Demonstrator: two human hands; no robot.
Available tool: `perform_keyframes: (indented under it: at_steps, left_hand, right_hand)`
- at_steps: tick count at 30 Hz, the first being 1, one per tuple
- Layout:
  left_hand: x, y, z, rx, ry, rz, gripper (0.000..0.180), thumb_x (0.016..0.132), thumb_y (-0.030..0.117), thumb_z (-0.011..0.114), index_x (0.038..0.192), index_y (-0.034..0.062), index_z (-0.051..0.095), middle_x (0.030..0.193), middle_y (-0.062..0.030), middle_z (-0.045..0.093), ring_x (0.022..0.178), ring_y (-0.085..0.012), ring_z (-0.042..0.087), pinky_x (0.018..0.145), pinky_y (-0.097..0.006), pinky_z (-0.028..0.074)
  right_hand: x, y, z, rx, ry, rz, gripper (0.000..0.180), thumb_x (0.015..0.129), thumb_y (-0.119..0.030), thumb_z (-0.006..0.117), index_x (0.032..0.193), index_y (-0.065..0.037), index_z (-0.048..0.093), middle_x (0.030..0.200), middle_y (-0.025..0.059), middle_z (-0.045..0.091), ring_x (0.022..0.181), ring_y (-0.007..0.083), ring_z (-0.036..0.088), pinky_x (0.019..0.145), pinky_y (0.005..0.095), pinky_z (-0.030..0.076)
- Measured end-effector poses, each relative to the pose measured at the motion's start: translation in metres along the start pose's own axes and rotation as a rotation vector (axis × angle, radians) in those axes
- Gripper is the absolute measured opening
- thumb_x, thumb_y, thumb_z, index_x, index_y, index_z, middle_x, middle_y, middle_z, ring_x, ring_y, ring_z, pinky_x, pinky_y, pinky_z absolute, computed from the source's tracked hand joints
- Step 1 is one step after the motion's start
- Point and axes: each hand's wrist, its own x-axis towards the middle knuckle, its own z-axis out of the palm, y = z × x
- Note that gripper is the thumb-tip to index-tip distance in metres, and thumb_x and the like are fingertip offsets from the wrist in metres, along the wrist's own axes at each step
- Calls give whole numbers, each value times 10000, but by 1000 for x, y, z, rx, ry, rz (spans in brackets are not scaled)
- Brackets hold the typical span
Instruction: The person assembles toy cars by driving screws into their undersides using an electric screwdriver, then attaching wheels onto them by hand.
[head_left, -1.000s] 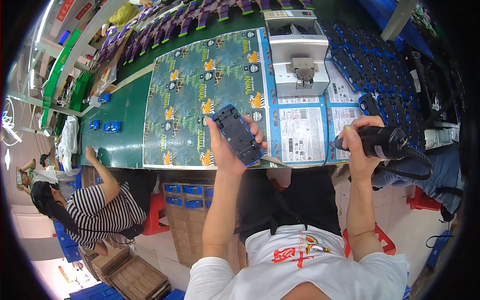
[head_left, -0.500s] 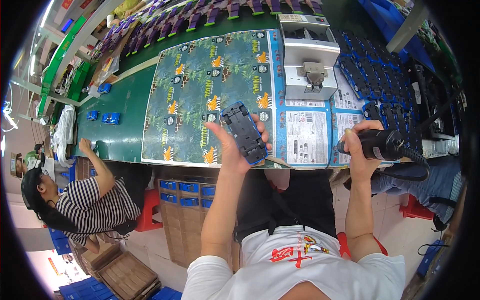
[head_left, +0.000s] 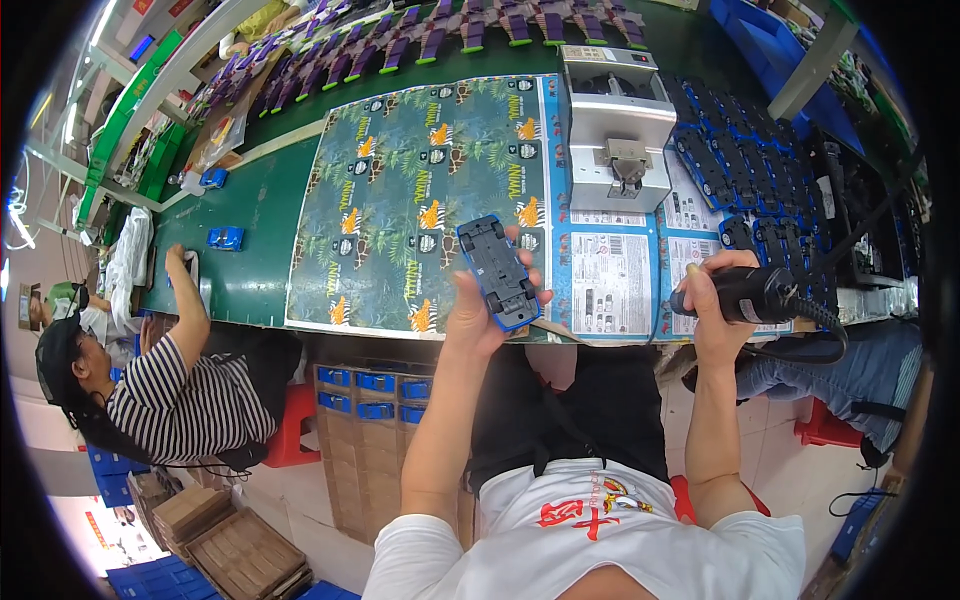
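Note:
My left hand (head_left: 474, 318) holds a toy car (head_left: 497, 274) with its black underside turned up and a blue rim of body showing. The thumb lies along one side and the fingers wrap the other, above the front edge of the table. My right hand (head_left: 706, 305) is closed around a black corded electric screwdriver (head_left: 757, 296), held roughly level to the right of the car. Its cord bends away at the right end; I cannot make out a bit. Beyond my hands stands a grey metal screw feeder (head_left: 618, 130).
Rows of upturned toy cars (head_left: 745, 150) lie at the right. Printed sheets (head_left: 385, 250) cover the middle of the green table (head_left: 262, 210). At the left sits a co-worker in a striped shirt (head_left: 175, 395), near a blue car (head_left: 225, 238). A partitioned carton (head_left: 350, 450) stands below.
My left thumb has come in against the toy car, and the car is tilted slightly differently. The co-worker's hand has moved up over the table, where one blue car no longer shows.

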Motion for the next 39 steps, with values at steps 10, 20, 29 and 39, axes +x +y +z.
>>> perform_keyframes:
  at_steps: [10,20,29,39]
  left_hand:
    - [-2,0,-4,-54,-28,-9,872,795,299,822,1472,82,317,1181,-102,556,1028,-264,627,879,-471,595]
    - [0,1,-1,0,-40,1,831,825,308,796,1463,83,314,1180,-95,565,984,-259,648,818,-440,616]
    - [-1,-1,3,-13,-2,-8,1079,636,654,773,1463,118,334,1160,-70,565,937,-225,646,766,-405,625]
    - [-2,-2,5,54,-6,8,1188,581,766,705,1495,125,299,1114,-78,587,897,-231,647,716,-391,617]
  right_hand:
    - [-1,-4,0,-7,-2,27,255,815,-71,793,967,-34,591,780,4,567,648,44,520,592,188,407]
    - [0,-5,-6,64,0,56,273,815,-64,789,984,-33,576,771,11,571,643,49,525,593,193,412]
    - [1,-6,-4,59,-3,16,289,803,-28,781,995,-26,564,750,15,569,626,56,526,582,200,403]
    - [3,-6,-7,38,-11,-9,325,800,-6,767,1042,-14,551,768,33,578,629,57,531,580,192,415]
